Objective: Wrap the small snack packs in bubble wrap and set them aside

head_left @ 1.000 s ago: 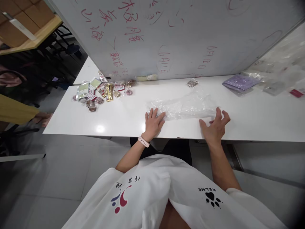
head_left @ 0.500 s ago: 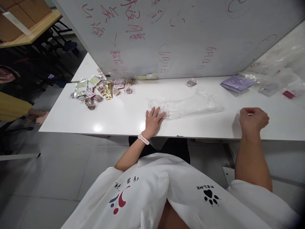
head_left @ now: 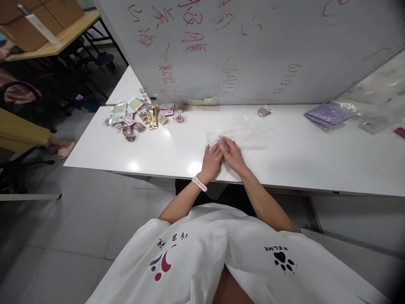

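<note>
A clear plastic bag (head_left: pixel 249 137) lies on the white table, partly smeared by motion. My left hand (head_left: pixel 212 164) rests at its left end, fingers stretched forward and lying on the film. Right beside it, my right hand (head_left: pixel 234 155) has its fingers bent together on the same end of the bag, closed on the film. The two hands meet at the fingertips, which partly hide the end of the bag. A pale pink wristband (head_left: pixel 199 184) is on my left wrist.
Several small wrapped packets (head_left: pixel 136 120) are heaped at the table's left. A whiteboard (head_left: pixel 240 46) stands along the back edge, a small packet (head_left: pixel 264 111) before it. Purple packages (head_left: pixel 329 114) and clear bags (head_left: pixel 376 120) lie to the right. A person's yellow garment (head_left: pixel 22 143) shows far left.
My right hand has come from the far right of the table to the bag's left end, beside my left hand. My left hand's fingers are less spread. The view has shifted slightly.
</note>
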Demonstrator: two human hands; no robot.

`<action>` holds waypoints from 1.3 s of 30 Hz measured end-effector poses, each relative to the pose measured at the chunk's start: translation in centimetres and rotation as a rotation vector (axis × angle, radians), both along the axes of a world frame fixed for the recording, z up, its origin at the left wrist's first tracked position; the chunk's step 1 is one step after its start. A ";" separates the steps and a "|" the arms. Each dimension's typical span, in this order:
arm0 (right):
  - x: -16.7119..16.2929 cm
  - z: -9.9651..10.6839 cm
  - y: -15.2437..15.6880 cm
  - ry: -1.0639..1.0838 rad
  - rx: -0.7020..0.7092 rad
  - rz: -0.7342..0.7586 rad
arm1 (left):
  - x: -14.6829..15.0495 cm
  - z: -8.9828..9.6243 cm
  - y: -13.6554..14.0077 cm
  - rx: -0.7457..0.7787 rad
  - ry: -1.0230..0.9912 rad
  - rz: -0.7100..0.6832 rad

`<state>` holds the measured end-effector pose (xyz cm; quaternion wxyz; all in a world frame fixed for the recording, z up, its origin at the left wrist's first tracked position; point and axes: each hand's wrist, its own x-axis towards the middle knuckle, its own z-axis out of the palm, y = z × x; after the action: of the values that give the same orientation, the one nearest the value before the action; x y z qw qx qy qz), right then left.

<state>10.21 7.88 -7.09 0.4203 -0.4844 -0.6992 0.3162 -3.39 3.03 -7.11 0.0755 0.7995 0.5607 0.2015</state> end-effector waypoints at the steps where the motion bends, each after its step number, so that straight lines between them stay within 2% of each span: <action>1: -0.6 0.1 -0.2 -0.038 0.018 0.037 | 0.0 0.0 0.1 -0.003 -0.003 0.002; 6: -1.3 -0.1 -1.3 -0.171 0.084 0.117 | -0.3 0.4 -0.1 -0.018 -0.160 -0.008; 11: -0.9 -0.4 -1.3 -0.333 0.124 0.152 | -1.6 1.2 -1.1 0.085 -0.434 0.129; 13: -0.9 -0.5 -1.3 -0.412 0.155 0.174 | -2.3 1.3 -1.3 0.082 -0.426 0.034; 16: -0.6 -0.6 -1.3 -0.474 0.179 0.234 | -3.2 1.3 -0.9 0.007 -0.311 -0.142; 19: 0.6 -0.5 -1.2 -0.424 0.172 0.330 | -3.8 1.1 -0.2 -0.027 -0.262 -0.170; 23: 2.8 -0.2 -1.6 -0.312 0.120 0.413 | -4.0 0.8 0.4 -0.042 -0.269 -0.126; 28: 4.0 0.0 -3.0 -0.246 0.093 0.319 | -3.9 0.8 -0.2 -0.074 -0.230 -0.038; 32: 3.3 0.0 -2.8 -0.200 0.023 0.195 | -3.8 1.4 -0.2 -0.133 -0.374 0.062; 36: 1.9 0.3 -0.7 -0.140 -0.132 0.038 | -3.5 2.3 1.6 -0.206 -0.507 0.201; 39: 0.5 0.5 0.8 -0.163 -0.180 -0.097 | -3.2 2.6 3.6 -0.203 -0.470 0.311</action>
<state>10.76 8.70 -6.63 0.3318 -0.5774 -0.6755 0.3166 -6.61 6.66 -4.49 0.2510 0.6240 0.6608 0.3331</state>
